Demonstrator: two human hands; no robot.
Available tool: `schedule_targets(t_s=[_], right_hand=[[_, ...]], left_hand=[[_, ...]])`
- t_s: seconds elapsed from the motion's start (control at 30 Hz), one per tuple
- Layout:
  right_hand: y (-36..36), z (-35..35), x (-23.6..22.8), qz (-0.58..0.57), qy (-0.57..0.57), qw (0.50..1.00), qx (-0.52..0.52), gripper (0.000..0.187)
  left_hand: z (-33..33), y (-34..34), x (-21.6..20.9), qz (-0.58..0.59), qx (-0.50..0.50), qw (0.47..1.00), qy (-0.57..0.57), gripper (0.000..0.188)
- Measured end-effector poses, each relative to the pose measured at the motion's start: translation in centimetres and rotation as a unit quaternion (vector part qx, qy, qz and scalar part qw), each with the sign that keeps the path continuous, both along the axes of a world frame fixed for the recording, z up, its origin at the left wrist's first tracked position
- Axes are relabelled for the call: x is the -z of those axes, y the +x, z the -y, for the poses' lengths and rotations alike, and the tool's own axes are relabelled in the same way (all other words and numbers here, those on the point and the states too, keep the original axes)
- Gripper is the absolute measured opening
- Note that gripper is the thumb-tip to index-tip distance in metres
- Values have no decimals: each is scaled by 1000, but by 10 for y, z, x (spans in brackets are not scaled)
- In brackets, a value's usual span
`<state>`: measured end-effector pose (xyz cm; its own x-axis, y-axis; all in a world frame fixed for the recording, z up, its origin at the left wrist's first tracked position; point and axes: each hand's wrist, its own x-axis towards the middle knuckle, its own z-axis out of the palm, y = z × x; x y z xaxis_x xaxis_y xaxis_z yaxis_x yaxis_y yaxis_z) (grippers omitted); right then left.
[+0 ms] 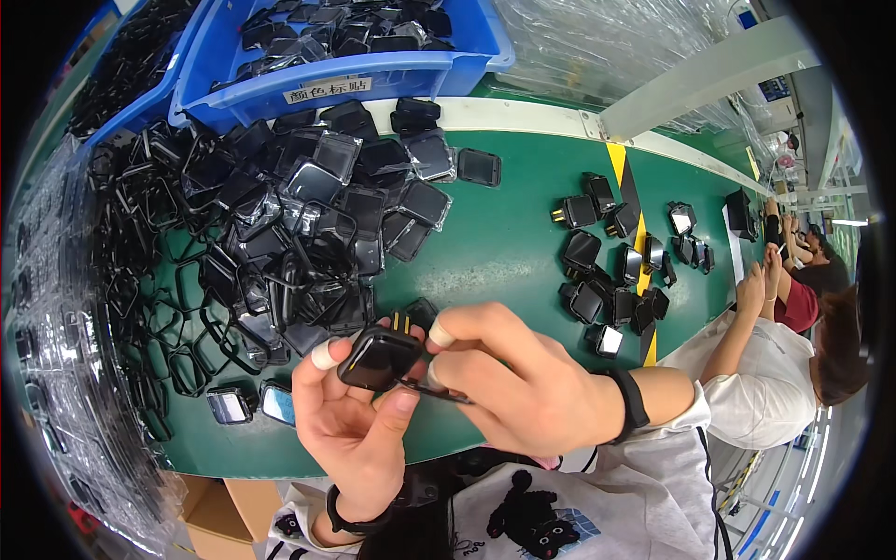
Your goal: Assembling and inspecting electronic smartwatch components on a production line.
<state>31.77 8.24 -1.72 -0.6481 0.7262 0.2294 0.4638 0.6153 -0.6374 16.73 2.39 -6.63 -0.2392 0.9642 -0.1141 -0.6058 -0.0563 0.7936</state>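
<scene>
My left hand is closed around a black plug-in device with a glossy rounded-square face. Two brass prongs stick out of its far side. My right hand is pinched at the device's right edge, on a thin black strip that slants down to the right; whether it is part of a frame is hidden by the fingers. Pale finger cots cover some of my fingertips. Just beyond the device, a dark piece lies on the green mat.
Film-wrapped black square covers and thin black frames are heaped at left. Blue bins stand behind them. Several similar devices sit right, by yellow-black tape. Two screen-faced units lie near left. Other people work at far right.
</scene>
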Motion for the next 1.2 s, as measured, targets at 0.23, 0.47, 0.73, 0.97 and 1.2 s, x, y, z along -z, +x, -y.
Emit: schedule_targets(t_s=[0.23, 0.47, 0.73, 0.97, 1.2], right_hand=[[4, 6, 1, -182, 4, 983, -14, 22], [19, -6, 4, -137, 275, 944, -118, 18], [19, -3, -3, -175, 199, 960, -91, 22], [19, -3, -1, -151, 248, 951, -106, 23], [19, 3, 1, -139, 265, 949, -103, 18]], left_hand=[[1, 0, -2, -28, -21, 997, 65, 53], [4, -9, -15, -22, 33, 998, 56, 57], [3, -11, -13, -95, 81, 989, 81, 50], [6, -14, -17, -74, 111, 987, 92, 53], [7, -16, -26, 12, 109, 993, 51, 53]])
